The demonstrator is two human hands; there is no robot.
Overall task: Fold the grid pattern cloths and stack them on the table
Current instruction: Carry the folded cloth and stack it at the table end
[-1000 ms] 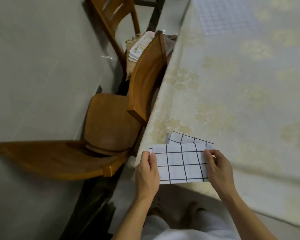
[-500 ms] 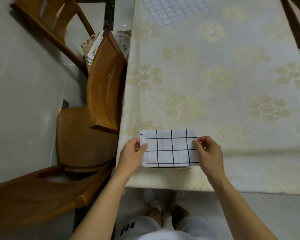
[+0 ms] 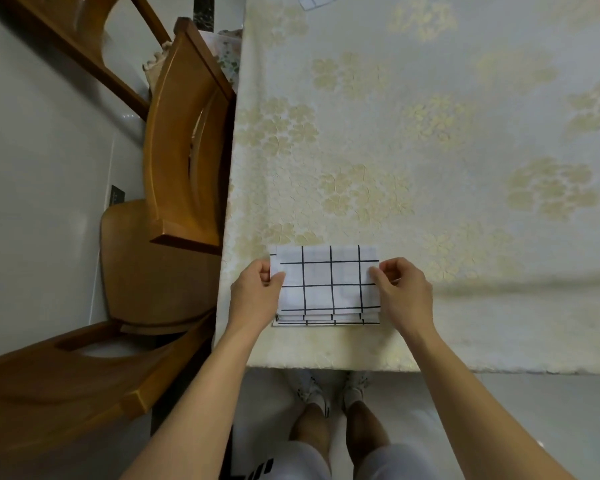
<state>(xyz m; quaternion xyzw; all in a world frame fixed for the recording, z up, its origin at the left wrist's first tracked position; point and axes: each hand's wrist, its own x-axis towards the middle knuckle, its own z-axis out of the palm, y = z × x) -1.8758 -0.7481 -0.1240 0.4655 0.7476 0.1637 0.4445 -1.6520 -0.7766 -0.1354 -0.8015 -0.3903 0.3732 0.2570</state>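
Note:
A folded white cloth with a black grid [image 3: 326,282] lies on a stack of folded grid cloths [image 3: 326,319] at the table's near left corner; the stack's edges show just below it. My left hand [image 3: 257,292] pinches the top cloth's left edge. At the cloth's right edge, my right hand [image 3: 404,291] pinches it between thumb and fingers. A corner of another grid cloth [image 3: 314,0] shows at the far edge of the view.
The table [image 3: 430,150] wears a cream flowered tablecloth that hangs over the near edge. Wooden chairs [image 3: 184,150] stand close along the table's left side, one more chair [image 3: 66,386] nearer me. My feet [image 3: 333,393] are below the table edge.
The view swung to face the table squarely. Both hands brought the folded cloth down onto the stack and squared it; it was tilted and lifted a second ago.

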